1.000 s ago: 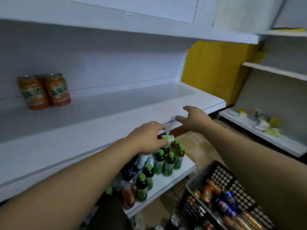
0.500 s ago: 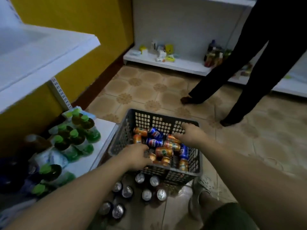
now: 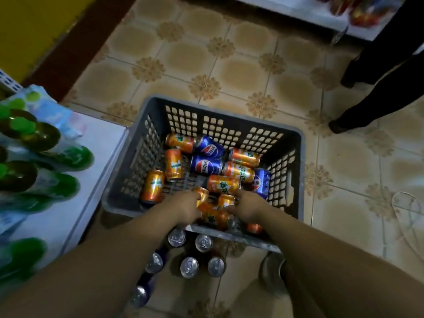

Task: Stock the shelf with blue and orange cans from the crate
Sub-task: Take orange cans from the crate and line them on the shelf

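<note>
Crate (image 3: 299,171) sits dead centre on the tiled floor (image 3: 229,65), cans lying loose inside, with blue cans (image 3: 206,166) toward its twelve o'clock and orange ones around them. At its six o'clock wall my left hand (image 3: 185,210) curls its fingers over an orange can (image 3: 202,195) — my right hand (image 3: 249,207) closes on a second orange can (image 3: 226,200) just beside it.

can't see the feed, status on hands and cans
Left hand grips an orange can, right hand grips its neighbour. Both low in the crate. Nothing blocking the lift.
</note>
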The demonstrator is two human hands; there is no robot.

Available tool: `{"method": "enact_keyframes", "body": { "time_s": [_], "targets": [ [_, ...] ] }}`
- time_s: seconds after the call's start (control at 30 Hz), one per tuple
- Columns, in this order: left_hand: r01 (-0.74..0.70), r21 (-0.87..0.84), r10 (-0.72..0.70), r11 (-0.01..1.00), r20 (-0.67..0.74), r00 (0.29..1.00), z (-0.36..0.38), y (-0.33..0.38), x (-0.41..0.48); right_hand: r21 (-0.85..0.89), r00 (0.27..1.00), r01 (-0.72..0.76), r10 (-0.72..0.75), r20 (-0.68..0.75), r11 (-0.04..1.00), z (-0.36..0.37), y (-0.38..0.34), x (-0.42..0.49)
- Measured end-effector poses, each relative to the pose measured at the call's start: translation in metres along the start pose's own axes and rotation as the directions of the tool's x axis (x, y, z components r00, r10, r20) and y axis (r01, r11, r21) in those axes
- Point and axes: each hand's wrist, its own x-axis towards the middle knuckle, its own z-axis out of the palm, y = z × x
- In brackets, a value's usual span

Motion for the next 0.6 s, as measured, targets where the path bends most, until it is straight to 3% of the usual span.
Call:
{"method": "enact_keyframes", "body": {
  "time_s": [0.27, 0.47, 0.6],
  "targets": [
    [-0.020, -0.041, 0.025, 0.999, 0.142, 0.990, 0.031, -0.015, 0.060, -0.007, 0.975, -0.050, 0.050, 0.216, 0.999, 0.051, 0.011, 0.069],
    [-0.014, -0.198, 0.037, 0.980, 0.109, 0.993, 0.026, -0.013, 0.047, 0.201, 0.996, 0.064, -0.051, -0.069, 0.977, 0.044, 0.002, 0.051],
    [-0.097, -0.447, 0.102, 0.889, -0.012, 0.995, 0.000, -0.001, 0.007, 0.479, 0.954, 0.204, -0.064, -0.293, 0.854, 0.009, -0.020, 0.006]
  ]
}}
